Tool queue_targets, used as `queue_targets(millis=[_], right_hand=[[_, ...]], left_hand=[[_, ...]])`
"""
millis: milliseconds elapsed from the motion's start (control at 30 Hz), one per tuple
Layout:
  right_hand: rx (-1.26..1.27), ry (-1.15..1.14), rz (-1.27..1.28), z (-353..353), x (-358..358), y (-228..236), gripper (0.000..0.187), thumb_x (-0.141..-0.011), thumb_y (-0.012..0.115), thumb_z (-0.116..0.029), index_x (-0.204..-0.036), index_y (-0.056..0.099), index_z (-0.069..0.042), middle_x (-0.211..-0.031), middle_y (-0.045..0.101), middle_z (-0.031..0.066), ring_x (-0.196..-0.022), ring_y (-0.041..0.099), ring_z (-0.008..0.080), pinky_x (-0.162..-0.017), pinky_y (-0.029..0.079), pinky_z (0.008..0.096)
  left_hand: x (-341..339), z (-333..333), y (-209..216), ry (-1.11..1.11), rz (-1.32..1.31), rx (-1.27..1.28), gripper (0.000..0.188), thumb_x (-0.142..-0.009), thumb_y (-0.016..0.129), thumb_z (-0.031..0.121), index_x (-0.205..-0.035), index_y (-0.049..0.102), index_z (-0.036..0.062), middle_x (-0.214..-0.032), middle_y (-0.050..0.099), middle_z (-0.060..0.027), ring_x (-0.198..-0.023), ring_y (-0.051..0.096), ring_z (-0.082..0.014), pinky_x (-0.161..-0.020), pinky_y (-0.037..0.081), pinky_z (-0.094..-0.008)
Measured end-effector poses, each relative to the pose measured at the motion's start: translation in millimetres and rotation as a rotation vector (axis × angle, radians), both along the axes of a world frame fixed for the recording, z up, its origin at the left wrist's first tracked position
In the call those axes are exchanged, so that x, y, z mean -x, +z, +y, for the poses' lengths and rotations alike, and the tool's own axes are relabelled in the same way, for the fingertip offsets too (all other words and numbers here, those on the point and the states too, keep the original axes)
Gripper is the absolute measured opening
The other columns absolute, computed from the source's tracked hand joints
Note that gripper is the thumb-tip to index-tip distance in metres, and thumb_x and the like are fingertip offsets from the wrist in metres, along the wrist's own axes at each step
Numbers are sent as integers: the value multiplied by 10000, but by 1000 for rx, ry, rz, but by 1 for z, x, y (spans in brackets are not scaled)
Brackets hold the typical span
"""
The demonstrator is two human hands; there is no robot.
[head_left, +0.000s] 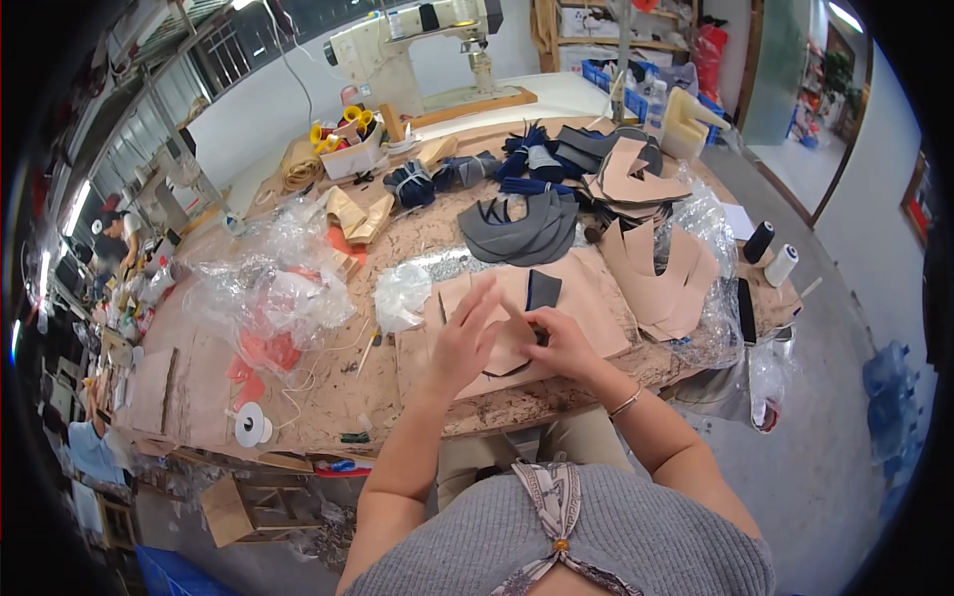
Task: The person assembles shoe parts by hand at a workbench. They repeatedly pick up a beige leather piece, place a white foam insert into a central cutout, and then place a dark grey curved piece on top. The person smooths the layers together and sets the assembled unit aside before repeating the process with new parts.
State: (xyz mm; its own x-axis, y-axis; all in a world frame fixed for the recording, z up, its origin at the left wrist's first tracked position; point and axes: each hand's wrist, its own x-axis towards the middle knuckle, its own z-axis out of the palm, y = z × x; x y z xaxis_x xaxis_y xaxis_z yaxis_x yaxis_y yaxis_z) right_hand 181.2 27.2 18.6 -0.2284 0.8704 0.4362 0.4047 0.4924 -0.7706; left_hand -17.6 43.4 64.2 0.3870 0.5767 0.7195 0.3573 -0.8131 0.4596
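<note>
My right hand (564,344) is closed, with its thumb and fingers pinching a small beige leather-like piece (515,336); something dark shows by the fingertips. Beside the piece, my left hand (467,340) is held with its fingers stretched out. Whether it touches the piece, I cannot tell. Beneath both hands lie flat beige sheets (596,316). A small dark grey cut piece (544,289) rests on them just beyond my right hand.
Curved grey pieces (517,230) and beige cut pieces (658,273) lie stacked beyond and to the right. Crumpled clear plastic (268,273) covers the left. Thread spools (781,264) stand at the right edge. A sewing machine (412,65) stands at the back.
</note>
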Motion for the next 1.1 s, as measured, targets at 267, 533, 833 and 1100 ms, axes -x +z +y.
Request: queue_targets(millis=[267, 533, 833, 1100], right_hand=[[296, -322, -77, 18, -2, 4, 256, -772, 730, -213, -799, 679, 36, -932, 638, 215, -834, 649, 324, -719, 512, 376], [104, -336, -197, 16, -18, -11, 247, -698, 771, -184, -751, 664, 32, -892, 624, 194, -819, 617, 354, -754, 499, 415], [421, -239, -207, 40, -27, 11, 310, -720, 756, -204, -919, 683, 22, -856, 670, 149, -746, 641, 270, -698, 509, 365], [541, -274, -122, 109, -72, 2, 258, -729, 779, -229, -860, 718, -15, -773, 696, 92, -673, 646, 169, -618, 499, 311]], left_hand=[[-22, -28, -43, 271, 623, 444, 1016, -801, 622, 556, -1486, 153, -30, -1554, 151, -220, -1415, 195, -399, -1145, 176, -491], [-24, -32, -36, 212, 905, 308, 1148, -725, 497, 800, -1490, 197, 0, -1564, 181, -151, -1439, 131, -402, -1156, 96, -539], [-49, -35, -48, 234, 911, 141, 1179, -625, 612, 782, -1398, 355, -70, -1512, 268, -218, -1379, 219, -477, -1122, 160, -582], [-62, -39, -54, 240, 724, 146, 1141, -617, 660, 745, -1386, 381, -50, -1473, 326, -211, -1340, 276, -486, -1112, 188, -577]])
